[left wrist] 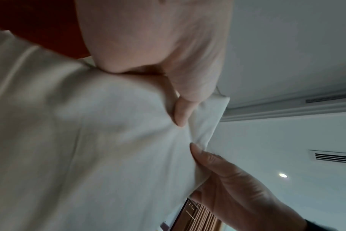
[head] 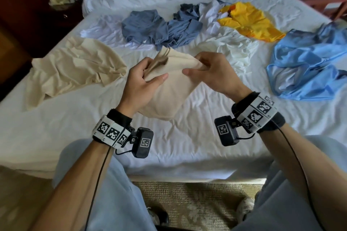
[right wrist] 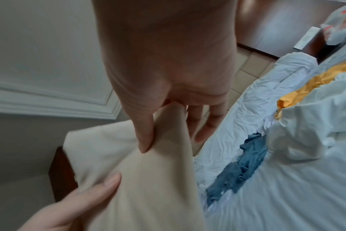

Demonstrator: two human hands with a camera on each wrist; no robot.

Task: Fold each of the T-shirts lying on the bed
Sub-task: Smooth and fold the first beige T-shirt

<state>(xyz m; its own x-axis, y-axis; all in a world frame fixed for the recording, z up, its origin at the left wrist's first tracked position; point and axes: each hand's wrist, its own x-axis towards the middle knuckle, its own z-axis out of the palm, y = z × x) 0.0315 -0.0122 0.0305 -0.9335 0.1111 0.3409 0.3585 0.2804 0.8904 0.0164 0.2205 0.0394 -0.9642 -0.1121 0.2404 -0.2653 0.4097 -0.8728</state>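
Both hands hold one beige T-shirt (head: 169,88) up at frame center, above the white bed (head: 187,146). Left hand (head: 144,80) has fingers curled into a bunched edge w/ thumb laid across the front; right hand (head: 208,71) pinches the opposite edge, thumb pointing toward the left hand. Shirt's lower part hangs between the wrists; can't tell if it touches the sheet.

Around it on the bed: second beige shirt (head: 75,69) crumpled at mid-left; grey-blue shirts (head: 159,28) heaped just above the held one; white shirt (head: 210,15) next to them, upper center; yellow shirt (head: 249,20) upper right, overlapping the white one's edge; cream shirt (head: 232,50) right of center, just behind the right hand; light blue shirt (head: 309,62) at right edge. The held shirt and hands cover part of the sheet at center.

Dark wood furniture (head: 28,15) fills upper left. Wrist bands (head: 110,133) and small cameras carry black-and-white square marker codes; no readable words or brand names anywhere.
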